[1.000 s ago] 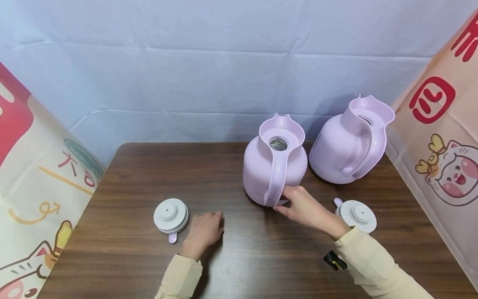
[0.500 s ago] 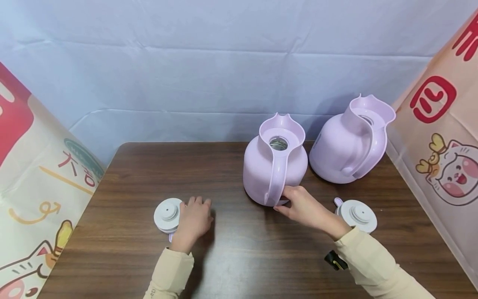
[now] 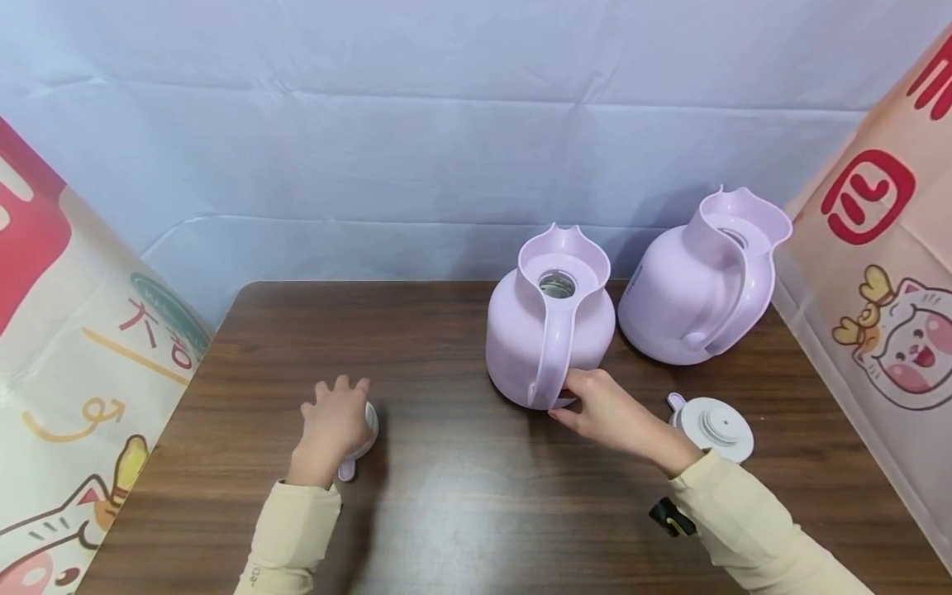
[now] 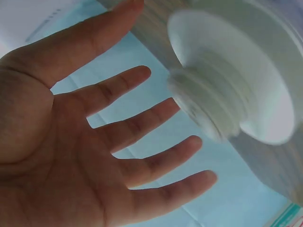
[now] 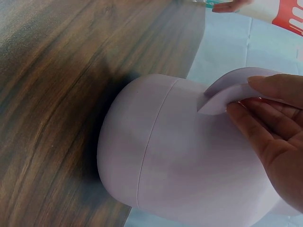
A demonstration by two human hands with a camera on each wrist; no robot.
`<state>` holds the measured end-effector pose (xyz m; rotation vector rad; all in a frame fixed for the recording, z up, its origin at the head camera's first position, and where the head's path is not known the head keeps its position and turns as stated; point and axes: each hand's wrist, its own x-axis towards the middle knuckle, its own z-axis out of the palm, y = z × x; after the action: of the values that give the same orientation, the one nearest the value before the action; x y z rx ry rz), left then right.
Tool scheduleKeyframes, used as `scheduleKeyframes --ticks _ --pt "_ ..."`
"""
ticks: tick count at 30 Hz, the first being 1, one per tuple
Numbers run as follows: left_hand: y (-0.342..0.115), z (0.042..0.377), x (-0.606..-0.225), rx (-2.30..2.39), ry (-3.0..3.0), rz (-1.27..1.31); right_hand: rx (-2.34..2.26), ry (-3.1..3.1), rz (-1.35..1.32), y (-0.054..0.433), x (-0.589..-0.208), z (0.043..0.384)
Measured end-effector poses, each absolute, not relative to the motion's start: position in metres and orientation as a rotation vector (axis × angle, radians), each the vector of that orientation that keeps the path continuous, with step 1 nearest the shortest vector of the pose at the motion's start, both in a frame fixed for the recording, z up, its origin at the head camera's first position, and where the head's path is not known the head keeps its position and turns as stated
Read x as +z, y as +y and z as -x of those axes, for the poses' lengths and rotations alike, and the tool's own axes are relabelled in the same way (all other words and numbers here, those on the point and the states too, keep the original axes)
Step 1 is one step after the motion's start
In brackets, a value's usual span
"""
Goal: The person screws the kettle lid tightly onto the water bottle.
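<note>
Head view, jug (image 3: 513, 335): likely stiff, slick; best held by handle (image 3: 556, 347).
Right hand (image 3: 606, 409): handle pinched.
Left hand (image 3: 333, 421): fingers spread.

Lt-blue backdrop (image 3: 416, 157) hangs behind brown tbl (image 3: 461, 512), printed banners (image 3: 89, 355) L & R.

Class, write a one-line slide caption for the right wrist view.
A right hand pinches the handle of a lilac jug on a wood-grain table.

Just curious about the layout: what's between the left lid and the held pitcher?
In the head view, only bare tabletop lies between the left lid and the held pitcher.
</note>
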<state>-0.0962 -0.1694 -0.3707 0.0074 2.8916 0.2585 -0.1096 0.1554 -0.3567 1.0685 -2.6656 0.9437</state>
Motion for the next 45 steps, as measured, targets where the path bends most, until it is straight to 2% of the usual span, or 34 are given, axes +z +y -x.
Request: scheduleKeyframes --ticks 17,45 --pt "-0.195 0.101 -0.368 0.394 2.763 0.015 0.955 -2.662 -1.072 0.156 -0.358 0.111" --pt "-0.194 0.106 -0.386 0.379 2.75 -0.015 0.984 -2.65 -1.079 0.157 -0.36 0.11"
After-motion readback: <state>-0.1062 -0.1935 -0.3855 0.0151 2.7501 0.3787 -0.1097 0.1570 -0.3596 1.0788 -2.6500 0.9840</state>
